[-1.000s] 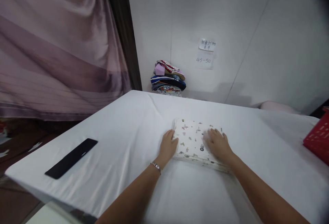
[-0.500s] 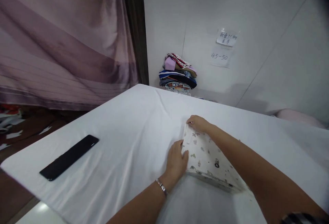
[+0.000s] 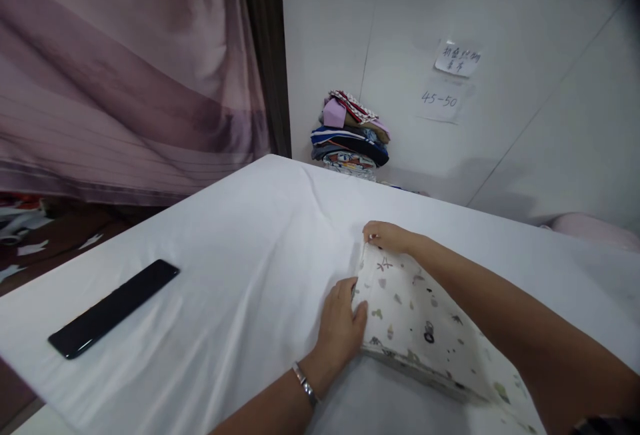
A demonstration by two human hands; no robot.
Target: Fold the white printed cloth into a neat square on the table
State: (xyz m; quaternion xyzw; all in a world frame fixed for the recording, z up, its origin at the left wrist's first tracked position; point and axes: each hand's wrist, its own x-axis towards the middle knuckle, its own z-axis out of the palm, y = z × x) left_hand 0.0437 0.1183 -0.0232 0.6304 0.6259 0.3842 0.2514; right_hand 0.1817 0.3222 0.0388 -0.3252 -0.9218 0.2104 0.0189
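Flat on the white-covered table [image 3: 225,235], a folded printed cloth [image 3: 425,328] lies with its long axis running from the far left corner, where both hands meet it, down toward the near right edge of the view; its small dark motifs face up and its layered folds show along the near side. At that far corner the right hand [image 3: 387,236] is closed in a pinch on the cloth's tip, the forearm stretched diagonally over the upper edge of the fabric. Just nearer than that grip, the left hand [image 3: 343,325] presses on the cloth's left edge, thumb over the top layer and fingers [image 3: 336,292] loosely spread on the tablecloth beside it, not clenched; whether it grips the edge or only pins it cannot be told. A metal bracelet [image 3: 305,385] circles the left wrist. Well apart to the left of both hands, a long black bar-shaped object [image 3: 113,308] rests on the tablecloth, angled from near left to far right. Beyond the grip, past the far edge of the table, a stack of folded garments [image 3: 353,135] in purple, blue and patterned fabric sits against the white wall, with two paper notes [image 3: 447,82] stuck to the wall to its right, the lower one reading 45-50. A mauve curtain [image 3: 125,75] hangs at left
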